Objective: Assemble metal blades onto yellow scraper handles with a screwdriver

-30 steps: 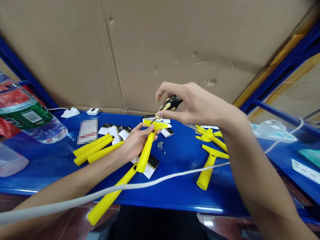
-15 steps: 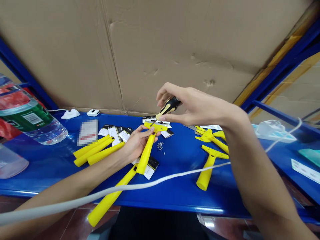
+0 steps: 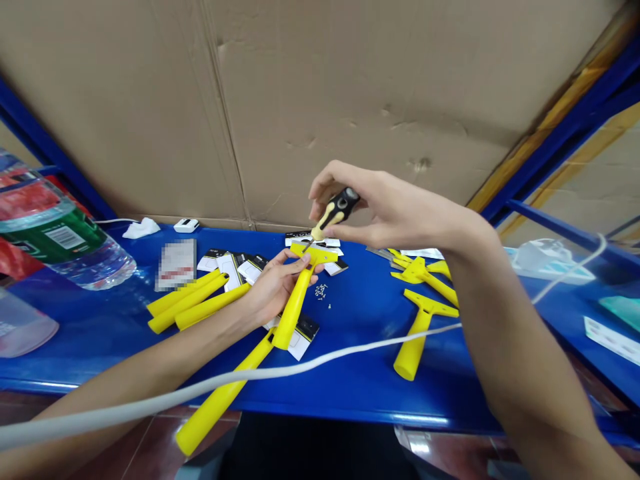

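My left hand (image 3: 277, 285) is closed around the neck of a yellow scraper (image 3: 295, 303), its wide head tilted up and its handle hanging toward me. In my right hand (image 3: 365, 203) is a screwdriver (image 3: 334, 215) with a black and cream grip, fingers and thumb around the handle. Its thin shaft points down at the left part of the scraper's head, where the tip seems to touch. Small screws (image 3: 321, 291) lie loose on the blue table (image 3: 360, 373) just right of the scraper. Printed cards (image 3: 303, 333) lie under the scraper's handle.
Yellow handles (image 3: 193, 303) lie at left, another (image 3: 225, 393) overhangs the front edge. More scraper parts (image 3: 423, 275) and a yellow scraper body (image 3: 415, 340) rest at right. A white cable (image 3: 345, 351) crosses in front. A large bottle (image 3: 65, 233) stands left; cardboard (image 3: 320, 100) backs the table.
The screwdriver has turned in my right hand, its butt end now facing me more. My right-hand fingers have shifted slightly; the scraper stays almost in place.
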### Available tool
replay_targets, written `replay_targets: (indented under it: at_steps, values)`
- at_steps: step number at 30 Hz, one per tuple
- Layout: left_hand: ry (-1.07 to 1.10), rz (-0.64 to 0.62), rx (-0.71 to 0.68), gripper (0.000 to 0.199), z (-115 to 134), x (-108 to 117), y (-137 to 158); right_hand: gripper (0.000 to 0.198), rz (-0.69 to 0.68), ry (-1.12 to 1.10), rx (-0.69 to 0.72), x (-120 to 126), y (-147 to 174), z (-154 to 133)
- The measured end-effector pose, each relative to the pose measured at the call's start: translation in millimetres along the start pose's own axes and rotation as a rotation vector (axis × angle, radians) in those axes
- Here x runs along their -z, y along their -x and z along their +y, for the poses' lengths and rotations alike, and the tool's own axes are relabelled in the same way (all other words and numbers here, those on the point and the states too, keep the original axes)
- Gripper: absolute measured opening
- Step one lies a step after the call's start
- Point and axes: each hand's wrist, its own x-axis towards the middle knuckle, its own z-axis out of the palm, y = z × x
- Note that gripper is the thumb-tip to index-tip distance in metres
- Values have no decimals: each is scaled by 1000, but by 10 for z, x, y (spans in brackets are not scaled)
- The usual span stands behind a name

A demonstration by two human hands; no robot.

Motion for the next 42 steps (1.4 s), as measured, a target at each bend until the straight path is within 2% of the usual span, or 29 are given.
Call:
replay_targets:
  at_steps: [3, 8, 16, 20, 24, 31, 37, 42]
  values:
    - [-4, 2, -7, 13, 27, -17, 7, 25, 49, -14, -17, -16, -19, -23]
    - [-2, -1, 9, 13, 33, -15, 5, 33, 44, -1, -32, -9, -9, 8]
    - [-6, 17, 1, 13, 55, -18, 5, 21, 70, 56, -29, 6, -11, -16]
    - [-1, 6, 3, 14, 38, -1, -3, 22, 25, 105, 3, 26, 10, -6]
    - [18, 7, 6, 16, 23, 29, -26, 21, -25, 58, -6, 32, 7, -10]
    - [20, 7, -2, 19, 41, 2, -11, 18, 63, 106, -36, 16, -7, -14]
    - [4, 11, -3, 16, 47, -2, -9, 17, 2, 52, -33, 26, 2, -26]
    - [5, 25, 4, 17, 33, -10, -12, 19, 11, 73, -38, 7, 6, -4]
